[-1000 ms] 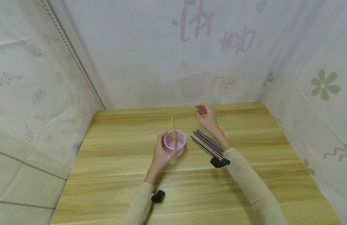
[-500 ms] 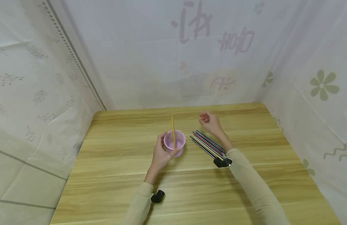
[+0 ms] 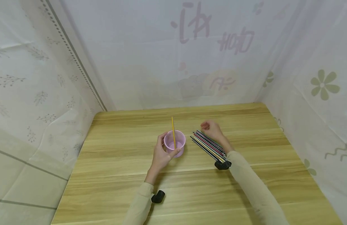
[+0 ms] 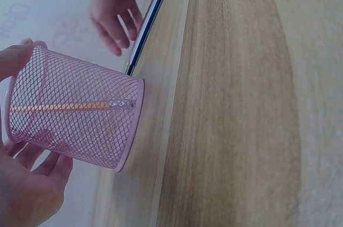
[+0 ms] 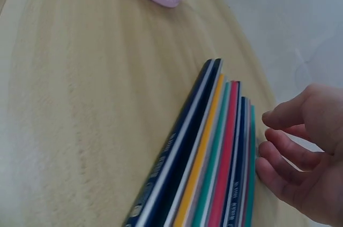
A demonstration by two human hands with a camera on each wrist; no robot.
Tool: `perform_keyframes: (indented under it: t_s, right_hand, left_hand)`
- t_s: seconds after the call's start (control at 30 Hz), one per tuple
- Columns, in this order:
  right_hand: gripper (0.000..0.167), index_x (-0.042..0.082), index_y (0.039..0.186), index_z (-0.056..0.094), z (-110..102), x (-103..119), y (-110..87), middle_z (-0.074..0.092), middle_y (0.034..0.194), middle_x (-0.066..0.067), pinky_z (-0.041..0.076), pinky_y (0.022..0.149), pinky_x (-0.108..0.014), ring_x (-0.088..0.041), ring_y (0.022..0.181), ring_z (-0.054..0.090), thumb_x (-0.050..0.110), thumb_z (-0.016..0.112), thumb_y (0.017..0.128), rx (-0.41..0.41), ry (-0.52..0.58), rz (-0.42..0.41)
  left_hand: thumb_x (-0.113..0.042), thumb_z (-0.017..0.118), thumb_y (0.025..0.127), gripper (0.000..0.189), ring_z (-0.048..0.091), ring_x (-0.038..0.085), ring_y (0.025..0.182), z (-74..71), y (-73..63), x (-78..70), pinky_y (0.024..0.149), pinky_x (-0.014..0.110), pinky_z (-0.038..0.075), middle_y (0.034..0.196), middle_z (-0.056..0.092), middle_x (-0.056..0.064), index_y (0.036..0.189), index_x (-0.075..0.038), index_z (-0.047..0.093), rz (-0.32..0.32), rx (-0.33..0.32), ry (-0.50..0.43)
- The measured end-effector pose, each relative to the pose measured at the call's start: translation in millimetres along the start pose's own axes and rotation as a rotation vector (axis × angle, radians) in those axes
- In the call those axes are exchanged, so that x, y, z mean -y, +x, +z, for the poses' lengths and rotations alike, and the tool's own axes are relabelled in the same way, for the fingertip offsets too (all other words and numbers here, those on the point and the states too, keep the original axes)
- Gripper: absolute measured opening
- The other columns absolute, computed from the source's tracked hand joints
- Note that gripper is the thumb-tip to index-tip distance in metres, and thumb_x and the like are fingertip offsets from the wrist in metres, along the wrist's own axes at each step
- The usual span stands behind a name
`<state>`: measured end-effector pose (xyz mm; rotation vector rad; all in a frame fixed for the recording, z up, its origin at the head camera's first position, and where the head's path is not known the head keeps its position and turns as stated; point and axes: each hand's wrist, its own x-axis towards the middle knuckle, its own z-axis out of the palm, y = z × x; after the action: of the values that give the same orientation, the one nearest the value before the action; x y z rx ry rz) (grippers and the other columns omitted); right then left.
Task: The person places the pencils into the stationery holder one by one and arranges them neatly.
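A pink mesh pencil cup [image 3: 180, 153] stands on the wooden table. My left hand [image 3: 161, 156] grips its side, thumb near the front rim and fingers around the back. One yellow pencil [image 3: 173, 128] leans inside the cup, its lower end visible through the mesh in the left wrist view. To the right of the cup lies a row of pencils [image 3: 207, 145] in dark blue, yellow, green and red. My right hand [image 3: 212, 129] hovers beside their far ends, fingers loosely bent and holding nothing. In the right wrist view its fingertips [image 5: 270, 152] are close to the outermost green pencil [image 5: 252, 157].
The wooden table [image 3: 111, 175] ends at a pale printed curtain [image 3: 139, 62] behind, with more curtain at both sides. Black wrist-camera mounts sit on both sleeves, the right one [image 3: 222, 164] just over the near ends of the pencils.
My right hand has come down and nearer, from beyond the pencils to beside their far ends. My left hand, the cup and the yellow pencil stay in place.
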<state>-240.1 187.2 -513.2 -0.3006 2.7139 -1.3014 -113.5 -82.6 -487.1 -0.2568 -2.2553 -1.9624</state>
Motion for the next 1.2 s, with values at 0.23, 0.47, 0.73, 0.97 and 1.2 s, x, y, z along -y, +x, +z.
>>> perform_keyframes:
  t_s: [0.23,0.47,0.73,0.97,1.2]
  right_hand:
    - [0.022,-0.007,0.11,0.067,4.4,-7.1,0.5,0.071,0.103,-0.023,0.059,0.085,-0.046,-0.035,0.094,0.068,0.002,0.067,0.089,0.013,-0.056,-0.049]
    - [0.02,-0.003,0.108,0.068,5.3,-6.1,3.5,0.07,0.097,-0.017,0.059,0.081,-0.042,-0.029,0.09,0.066,0.001,0.064,0.089,0.034,-0.168,-0.05]
    - [0.02,-0.001,0.103,0.068,5.3,-1.3,6.5,0.067,0.082,-0.008,0.052,0.069,-0.034,-0.02,0.074,0.061,-0.001,0.061,0.084,0.046,-0.31,-0.051]
    - [0.022,-0.002,0.108,0.066,0.7,9.3,10.0,0.064,0.079,-0.008,0.046,0.062,-0.029,-0.018,0.068,0.055,-0.001,0.058,0.088,0.086,-0.311,-0.054]
    - [0.025,-0.001,0.113,0.066,-7.3,35.6,15.3,0.07,0.093,-0.013,0.054,0.072,-0.039,-0.026,0.081,0.064,0.001,0.055,0.091,0.062,-0.29,-0.088]
  left_hand:
    - [0.001,0.086,0.074,0.087,0.051,0.054,0.129,0.1,0.1,-1.1,0.113,0.063,0.042,0.142,0.048,0.035,0.144,0.013,0.036,0.004,0.008,-0.012]
    - [0.002,0.086,0.075,0.087,0.049,0.055,0.13,-1.0,0.0,-4.6,0.113,0.064,0.041,0.142,0.048,0.037,0.145,0.013,0.036,0.002,0.011,-0.001]
    - [0.002,0.086,0.074,0.087,0.05,0.054,0.13,0.0,-0.3,-3.7,0.114,0.063,0.041,0.142,0.048,0.037,0.145,0.013,0.037,-0.004,0.006,0.008]
    - [0.003,0.086,0.073,0.087,0.05,0.053,0.13,0.3,-0.3,-2.4,0.114,0.062,0.041,0.141,0.049,0.037,0.144,0.013,0.037,0.009,-0.002,0.009]
    - [0.002,0.086,0.073,0.087,0.051,0.054,0.13,0.1,-0.1,-2.2,0.114,0.062,0.041,0.141,0.049,0.036,0.145,0.013,0.037,0.009,-0.003,0.004]
